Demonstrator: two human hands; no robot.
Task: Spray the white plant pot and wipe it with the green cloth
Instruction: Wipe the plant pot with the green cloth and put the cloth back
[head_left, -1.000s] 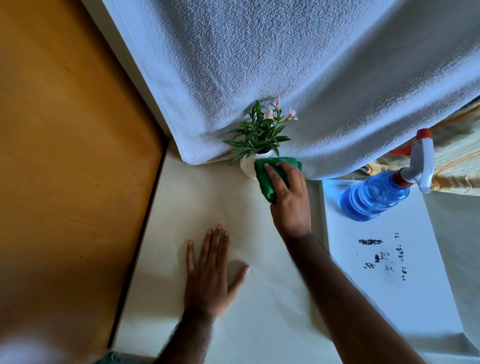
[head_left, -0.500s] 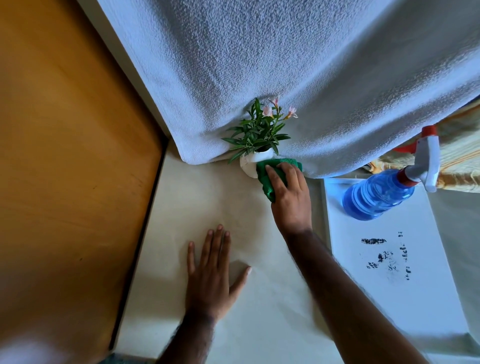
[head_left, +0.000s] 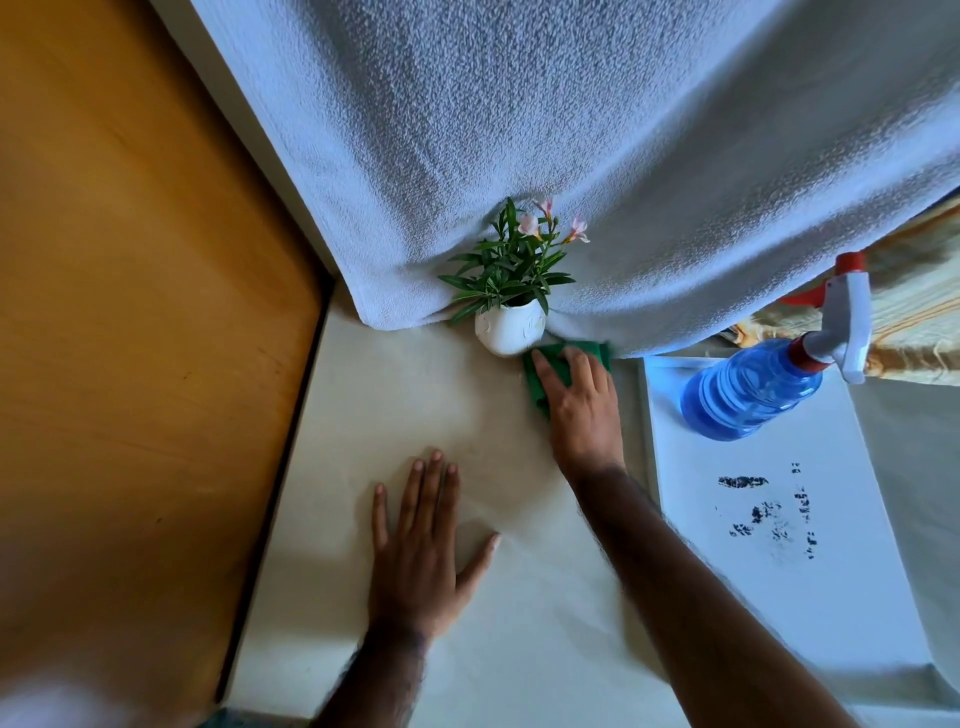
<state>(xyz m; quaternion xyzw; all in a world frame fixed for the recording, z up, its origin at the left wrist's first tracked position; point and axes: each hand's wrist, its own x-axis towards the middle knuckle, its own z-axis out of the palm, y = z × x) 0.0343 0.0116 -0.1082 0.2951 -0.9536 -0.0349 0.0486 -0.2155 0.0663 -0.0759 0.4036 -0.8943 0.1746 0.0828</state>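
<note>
Terrycloth, white and nubbly, hangs in broad folds as a towel (head_left: 597, 145) behind the scene, its lower edge brushing the pale, matte tabletop (head_left: 415, 405). Against that edge stands the white plant pot (head_left: 506, 330), a small rounded vessel with a smooth, faintly embossed wall, holding a plant (head_left: 511, 265) of narrow pointed green leaves and a few pink blossoms. Just to the pot's right, touching its base, lies the green cloth (head_left: 535, 387), a crumpled soft fabric pressed flat on the tabletop under the right hand (head_left: 582, 405), whose fingers are spread over it and curl lightly at the far edge. The left hand (head_left: 421, 561) lies open, palm down on the bare tabletop, fingers straight and thumb splayed, holding nothing. Farther right a spray bottle (head_left: 753, 387) of ribbed, translucent blue plastic with a white head and red trigger lies tilted on a smooth white board (head_left: 727, 545) marked with dark smudges. At left runs a panel of warm orange-brown wood (head_left: 130, 338).
</note>
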